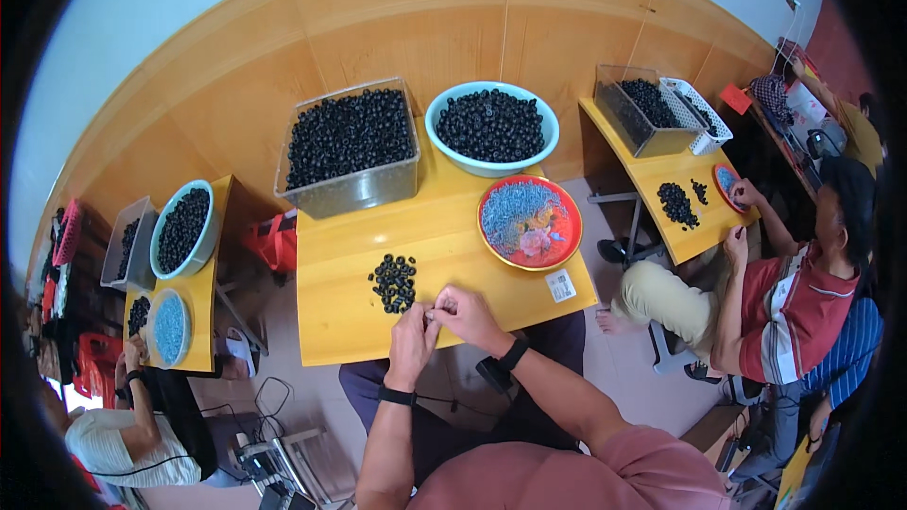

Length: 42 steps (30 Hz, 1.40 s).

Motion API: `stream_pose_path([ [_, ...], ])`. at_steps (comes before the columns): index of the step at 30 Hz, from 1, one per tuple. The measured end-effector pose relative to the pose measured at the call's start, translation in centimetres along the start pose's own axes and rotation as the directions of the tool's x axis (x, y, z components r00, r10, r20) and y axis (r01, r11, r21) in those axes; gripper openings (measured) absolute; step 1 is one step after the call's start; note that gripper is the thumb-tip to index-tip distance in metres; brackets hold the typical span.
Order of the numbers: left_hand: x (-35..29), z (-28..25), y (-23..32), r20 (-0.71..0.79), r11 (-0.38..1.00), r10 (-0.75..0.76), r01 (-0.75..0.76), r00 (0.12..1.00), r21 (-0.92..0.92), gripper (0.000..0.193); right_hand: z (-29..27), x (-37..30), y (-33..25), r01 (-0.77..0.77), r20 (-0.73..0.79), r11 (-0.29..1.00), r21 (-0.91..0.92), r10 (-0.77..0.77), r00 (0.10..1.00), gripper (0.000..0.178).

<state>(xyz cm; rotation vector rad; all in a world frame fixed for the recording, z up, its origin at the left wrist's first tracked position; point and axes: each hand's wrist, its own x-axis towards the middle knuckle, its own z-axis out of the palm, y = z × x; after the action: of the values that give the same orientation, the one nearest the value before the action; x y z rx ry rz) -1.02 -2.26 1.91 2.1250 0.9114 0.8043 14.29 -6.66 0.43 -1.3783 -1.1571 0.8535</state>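
Note:
My left hand (411,345) and my right hand (466,318) meet at the near edge of the yellow table (350,246). Their fingertips are pinched together around something small; the fingers mostly hide it, so I cannot make out what it is. Just beyond them lies a loose pile of small black ring-like parts (393,283). To the right, a red round tray (570,244) with a flower print holds a heap of tiny bluish-silver pieces (518,211), too small to name.
At the table's back stand a clear plastic bin (354,191) and a light-blue basin (491,168), both full of black parts. A white label (560,285) lies near the right edge. Co-workers sit at similar tables left (203,321) and right (694,241). Cables (274,397) trail on the floor.

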Motion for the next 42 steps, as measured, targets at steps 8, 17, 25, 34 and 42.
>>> stream_pose_path([
  [8,-0.3,0.1,-0.8,-0.013,0.998,0.038,-0.037,0.999,0.058,0.020,0.4,-0.2,0.0,0.004,0.029,0.999,0.037,-0.005,1.000,0.017],
  [17,-0.2,0.4,-1.2,-0.058,0.999,0.015,-0.013,0.998,0.042,0.018,0.5,0.1,0.0,0.039,0.021,0.999,-0.014,-0.039,0.999,0.018],
  [25,0.1,0.0,0.0,-0.073,0.992,-0.085,0.078,0.994,-0.096,0.022,-1.2,1.1,0.9,-0.165,0.081,0.949,0.268,0.148,0.986,0.012],
  [34,-1.3,0.8,-2.3,-0.244,0.957,-0.188,0.122,0.951,-0.264,0.013,-11.9,12.3,-9.4,0.202,-0.437,0.965,0.166,-0.111,0.892,0.047],
  [42,-0.2,-0.2,-1.6,-0.434,0.766,-0.382,0.016,0.816,-0.643,0.028,-8.1,8.6,-6.5,-0.038,-0.153,0.998,0.051,0.045,0.987,0.019],
])
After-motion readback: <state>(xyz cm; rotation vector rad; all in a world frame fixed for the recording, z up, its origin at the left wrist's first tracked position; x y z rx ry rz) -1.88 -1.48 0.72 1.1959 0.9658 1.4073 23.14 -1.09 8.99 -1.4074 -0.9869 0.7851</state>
